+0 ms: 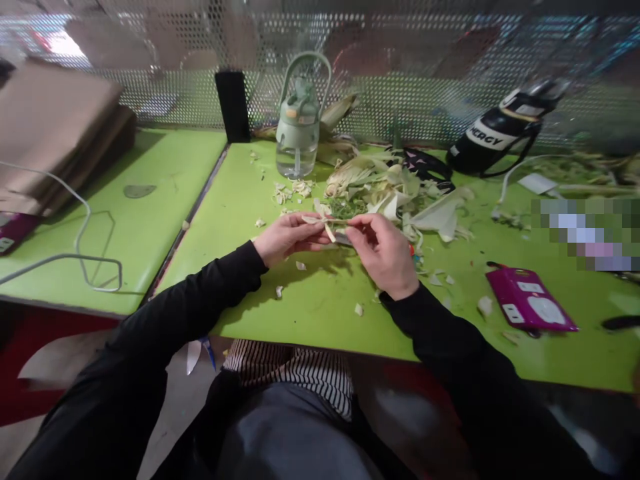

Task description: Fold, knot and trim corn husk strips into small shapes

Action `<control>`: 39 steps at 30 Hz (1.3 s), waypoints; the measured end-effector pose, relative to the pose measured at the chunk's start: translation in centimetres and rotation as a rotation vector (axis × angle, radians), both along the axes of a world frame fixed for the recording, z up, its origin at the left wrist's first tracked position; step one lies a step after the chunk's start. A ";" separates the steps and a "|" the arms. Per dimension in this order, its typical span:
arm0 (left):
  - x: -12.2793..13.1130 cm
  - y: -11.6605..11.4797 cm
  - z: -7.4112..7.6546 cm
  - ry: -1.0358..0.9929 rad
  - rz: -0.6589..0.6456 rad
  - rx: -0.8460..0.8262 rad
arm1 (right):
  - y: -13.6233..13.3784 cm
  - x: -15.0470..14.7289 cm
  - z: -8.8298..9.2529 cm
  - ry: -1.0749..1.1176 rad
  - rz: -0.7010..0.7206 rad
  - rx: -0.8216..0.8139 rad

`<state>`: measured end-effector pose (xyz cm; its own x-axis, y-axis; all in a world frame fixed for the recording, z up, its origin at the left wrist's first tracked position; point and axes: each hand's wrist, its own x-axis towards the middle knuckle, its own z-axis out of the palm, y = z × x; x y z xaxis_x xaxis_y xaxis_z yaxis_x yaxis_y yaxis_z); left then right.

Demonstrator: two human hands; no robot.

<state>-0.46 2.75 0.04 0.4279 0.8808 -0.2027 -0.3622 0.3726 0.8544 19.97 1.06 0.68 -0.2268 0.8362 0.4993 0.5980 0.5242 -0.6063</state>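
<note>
Holds a pale husk piece [325, 220] crosswise over the green table [320, 300], pinching its thin stem [339, 221] in the right hand [386, 255] and its splayed end [312, 219] in the left hand [290, 237], equally close to both

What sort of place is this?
Probably an informal handcraft workspace, though the pictures can't confirm it: a green table with a heap of husk-like scraps, and a perforated screen along its far edge.

Arms [200, 287] converging forward; left hand [290, 238] palm inward, seemingly gripping lightly; right hand [386, 255] pinching, back upward.
</note>
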 end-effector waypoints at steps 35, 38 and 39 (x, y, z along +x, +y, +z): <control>0.5 0.4 -1.7 0.015 0.016 0.315 | 0.0 -1.4 -0.8 -0.034 0.102 0.149; 0.6 0.0 -1.6 0.016 -0.006 0.335 | -0.2 -1.3 -0.6 -0.046 0.122 0.155; 0.6 -0.2 -1.5 0.019 -0.018 0.353 | -0.4 -1.3 -0.5 -0.046 0.126 0.157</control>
